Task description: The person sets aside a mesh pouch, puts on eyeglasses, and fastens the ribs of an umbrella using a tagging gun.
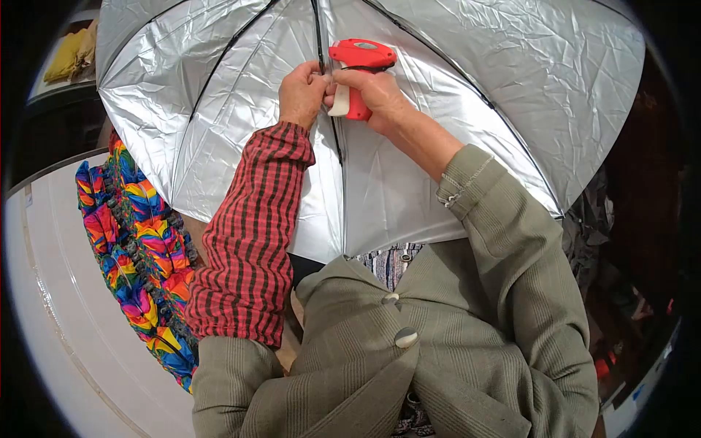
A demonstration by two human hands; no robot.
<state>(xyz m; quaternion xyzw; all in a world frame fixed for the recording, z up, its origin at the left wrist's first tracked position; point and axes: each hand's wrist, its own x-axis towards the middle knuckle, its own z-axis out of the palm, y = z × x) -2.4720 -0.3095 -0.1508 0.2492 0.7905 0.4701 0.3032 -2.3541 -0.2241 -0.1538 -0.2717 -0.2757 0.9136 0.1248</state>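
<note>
An open umbrella (241,131) with a silver lining and black ribs spreads over the upper part of the head view, its inside facing me. My right hand (376,95) is closed around the grip of a red and white tagging gun (361,52). The gun's body lies just right of the middle rib (319,33). Pinched at that same rib, my left hand (303,91) has its fingertips almost touching my right-hand fingers. The exact spot between the left fingertips is hidden.
Brightly coloured folded umbrellas (142,255) lie in a row at the left, beside a white rounded tabletop (73,314). Yellow cloth (66,57) sits at the upper left. Dark crumpled material (591,219) hangs at the right, beyond the umbrella's edge.
</note>
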